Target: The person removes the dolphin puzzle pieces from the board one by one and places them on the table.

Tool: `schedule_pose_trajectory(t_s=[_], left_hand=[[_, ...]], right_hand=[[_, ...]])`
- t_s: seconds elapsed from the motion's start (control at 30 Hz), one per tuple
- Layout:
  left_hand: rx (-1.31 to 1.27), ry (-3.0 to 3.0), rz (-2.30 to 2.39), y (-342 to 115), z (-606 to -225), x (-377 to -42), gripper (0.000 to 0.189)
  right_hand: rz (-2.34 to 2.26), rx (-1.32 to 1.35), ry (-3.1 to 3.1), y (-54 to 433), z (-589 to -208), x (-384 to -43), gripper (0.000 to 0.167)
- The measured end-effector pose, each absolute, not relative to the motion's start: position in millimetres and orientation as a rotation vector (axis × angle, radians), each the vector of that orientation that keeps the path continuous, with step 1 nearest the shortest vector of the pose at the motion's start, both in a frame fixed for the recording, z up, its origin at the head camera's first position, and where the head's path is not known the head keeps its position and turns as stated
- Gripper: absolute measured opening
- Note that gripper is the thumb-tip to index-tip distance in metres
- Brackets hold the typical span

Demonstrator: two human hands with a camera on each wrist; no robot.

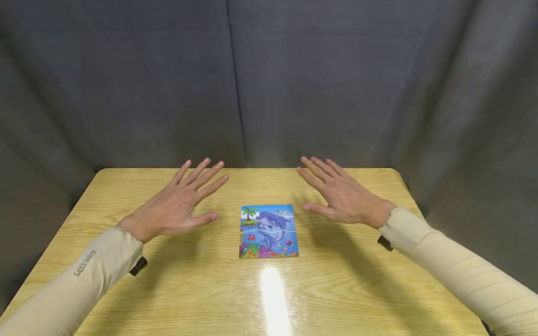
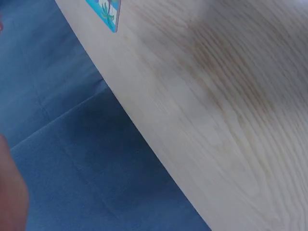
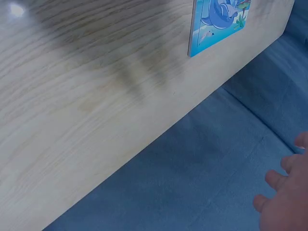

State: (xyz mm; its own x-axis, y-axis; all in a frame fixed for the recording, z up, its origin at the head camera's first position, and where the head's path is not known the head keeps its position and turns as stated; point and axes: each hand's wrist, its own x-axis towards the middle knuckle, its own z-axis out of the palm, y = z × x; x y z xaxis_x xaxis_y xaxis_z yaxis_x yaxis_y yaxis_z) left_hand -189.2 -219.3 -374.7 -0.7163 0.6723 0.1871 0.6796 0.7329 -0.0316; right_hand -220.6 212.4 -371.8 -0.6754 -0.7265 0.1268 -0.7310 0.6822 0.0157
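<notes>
The dolphin jigsaw puzzle (image 1: 269, 231) lies flat at the centre of the head view, slightly below the middle of the frame, on the wooden table (image 1: 168, 289). Its picture of two dolphins, a palm island and coral along the bottom reads as whole; faint seams can just be made out, and no piece sits apart from it, so I judge it assembled and untouched at this moment, with any taking apart or handling not yet begun.

The left hand (image 1: 178, 205) hovers to the left of the puzzle, palm down, fingers straight and fanned wide, holding nothing. The right hand (image 1: 342, 196) mirrors it to the right of the puzzle, likewise spread flat and empty. Neither touches the puzzle; whether the palms rest on the table or float just above it I cannot tell.

The only readable writing is "Let's slim" on the left sleeve (image 1: 84, 263), at the lower left of the frame. The puzzle shows no legible text.

A grey cloth backdrop (image 1: 269, 79) fills the upper half of the frame behind the table.
</notes>
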Motion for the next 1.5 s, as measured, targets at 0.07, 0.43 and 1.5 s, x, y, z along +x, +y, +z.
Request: schedule_pose_trajectory(t_s=[0.07,0.43,1.5], left_hand=[[-1.078,-2.757,-0.07,-218.0,-377.0,-189.0,0.088],[-1.055,-2.79,-0.172,-211.7,-401.4,-183.7,0.092],[-0.941,-2.999,-0.475,-188.4,-463.3,-167.0,0.101]], right_hand=[[0.064,1.209,-2.772,211.0,-373.4,-220.1,0.09],[0.097,1.23,-2.794,198.5,-388.6,-218.4,0.091],[0.452,1.252,-2.987,143.6,-449.4,-209.8,0.09]])
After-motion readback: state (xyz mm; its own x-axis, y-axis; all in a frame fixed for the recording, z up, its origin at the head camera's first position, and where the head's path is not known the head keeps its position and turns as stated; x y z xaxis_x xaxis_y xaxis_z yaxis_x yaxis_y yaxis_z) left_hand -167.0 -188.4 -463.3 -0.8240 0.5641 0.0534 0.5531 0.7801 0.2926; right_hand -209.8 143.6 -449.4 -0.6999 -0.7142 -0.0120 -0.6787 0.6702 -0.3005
